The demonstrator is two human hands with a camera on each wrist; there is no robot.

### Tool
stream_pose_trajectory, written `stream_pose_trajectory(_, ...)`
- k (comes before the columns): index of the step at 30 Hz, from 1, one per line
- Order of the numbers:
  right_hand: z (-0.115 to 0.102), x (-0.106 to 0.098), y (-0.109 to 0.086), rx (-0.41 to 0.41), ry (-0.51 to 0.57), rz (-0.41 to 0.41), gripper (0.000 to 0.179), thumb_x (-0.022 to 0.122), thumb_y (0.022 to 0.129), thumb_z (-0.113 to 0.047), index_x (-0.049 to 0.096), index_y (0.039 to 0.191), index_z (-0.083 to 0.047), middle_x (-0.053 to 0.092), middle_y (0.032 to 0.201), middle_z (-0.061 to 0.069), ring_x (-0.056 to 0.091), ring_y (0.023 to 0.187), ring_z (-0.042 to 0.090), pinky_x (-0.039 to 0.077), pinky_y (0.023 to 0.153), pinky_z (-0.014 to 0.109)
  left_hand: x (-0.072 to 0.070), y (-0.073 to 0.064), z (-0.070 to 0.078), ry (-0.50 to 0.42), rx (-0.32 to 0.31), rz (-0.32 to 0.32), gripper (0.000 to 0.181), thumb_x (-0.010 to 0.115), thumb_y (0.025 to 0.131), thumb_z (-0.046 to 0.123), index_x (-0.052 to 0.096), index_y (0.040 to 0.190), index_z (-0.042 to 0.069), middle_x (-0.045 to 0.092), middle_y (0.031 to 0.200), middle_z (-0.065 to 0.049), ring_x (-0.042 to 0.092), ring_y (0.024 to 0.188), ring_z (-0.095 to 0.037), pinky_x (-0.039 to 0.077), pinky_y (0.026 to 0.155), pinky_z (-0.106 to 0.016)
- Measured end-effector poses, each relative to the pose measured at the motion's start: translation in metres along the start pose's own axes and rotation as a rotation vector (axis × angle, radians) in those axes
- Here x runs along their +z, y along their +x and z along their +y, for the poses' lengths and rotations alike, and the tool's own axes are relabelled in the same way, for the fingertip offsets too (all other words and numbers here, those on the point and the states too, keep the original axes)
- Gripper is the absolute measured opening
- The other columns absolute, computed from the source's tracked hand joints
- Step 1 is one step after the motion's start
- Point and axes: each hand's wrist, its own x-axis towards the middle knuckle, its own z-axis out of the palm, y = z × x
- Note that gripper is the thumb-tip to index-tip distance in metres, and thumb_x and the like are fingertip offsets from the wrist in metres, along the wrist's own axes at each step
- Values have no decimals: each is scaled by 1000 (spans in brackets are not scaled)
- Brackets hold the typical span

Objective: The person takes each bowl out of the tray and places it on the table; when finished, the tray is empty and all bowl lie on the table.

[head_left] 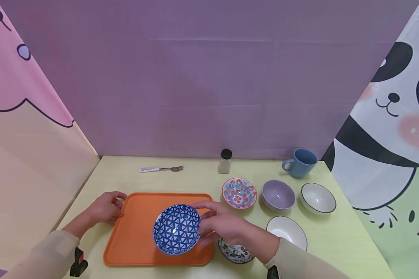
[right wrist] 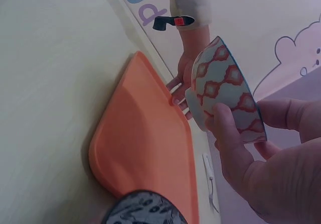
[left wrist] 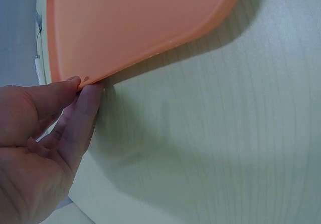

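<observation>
A bowl with a blue-and-white triangle pattern inside (head_left: 176, 229) is held above the right part of an orange tray (head_left: 132, 236). My right hand (head_left: 225, 223) grips its right rim between thumb and fingers. In the right wrist view the same bowl (right wrist: 225, 83) is tilted and shows a red-and-white patterned outside. At the tray's upper left edge is my left hand (head_left: 106, 208). The left wrist view shows its thumb and fingers pinching the rim of the tray (left wrist: 135, 28) near a corner.
Right of the tray stand a red-and-blue patterned bowl (head_left: 239, 193), a purple bowl (head_left: 278, 195), two white bowls (head_left: 317, 197) and a dark floral bowl (head_left: 235, 252), partly behind my right arm. Farther back are a fork (head_left: 160, 169), a black-lidded jar (head_left: 225, 162) and a blue mug (head_left: 301, 163).
</observation>
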Motion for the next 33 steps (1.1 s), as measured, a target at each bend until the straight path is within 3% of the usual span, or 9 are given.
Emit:
stream_pose_trajectory(8, -3, -25, -16, -19, -37, 44, 68, 65, 81, 6, 54, 145, -13, 63, 109, 23, 74, 82, 29, 63, 73, 51, 0, 1, 1, -2, -15, -9, 53, 65, 87, -9, 45, 136, -12, 56, 102, -19, 63, 78, -23, 63, 64, -44)
stream_pose_trajectory(16, -2, -55, -37, -38, -41, 83, 74, 64, 82, 3, 45, 152, -9, 65, 120, 25, 74, 91, 31, 64, 75, 46, 1, 1, 2, 9, -19, 1, 52, 65, 87, -9, 46, 135, -11, 56, 102, -18, 63, 77, -23, 62, 64, -43)
stream_pose_trajectory(24, 0, -79, -60, -39, -32, 167, 74, 65, 83, 4, 43, 153, -8, 60, 120, 25, 72, 96, 34, 64, 76, 48, 1, 1, 2, 25, -26, 7, 52, 65, 86, -9, 46, 135, -11, 56, 101, -18, 62, 75, -23, 62, 62, -43)
stream_pose_trajectory(33, -2, -107, -89, -68, -40, 202, 72, 62, 92, -1, 32, 157, -5, 62, 126, 22, 73, 101, 32, 63, 82, 48, 1, 1, 2, 18, -9, 5, 51, 64, 86, -11, 45, 134, -12, 56, 99, -19, 62, 73, -23, 62, 62, -43)
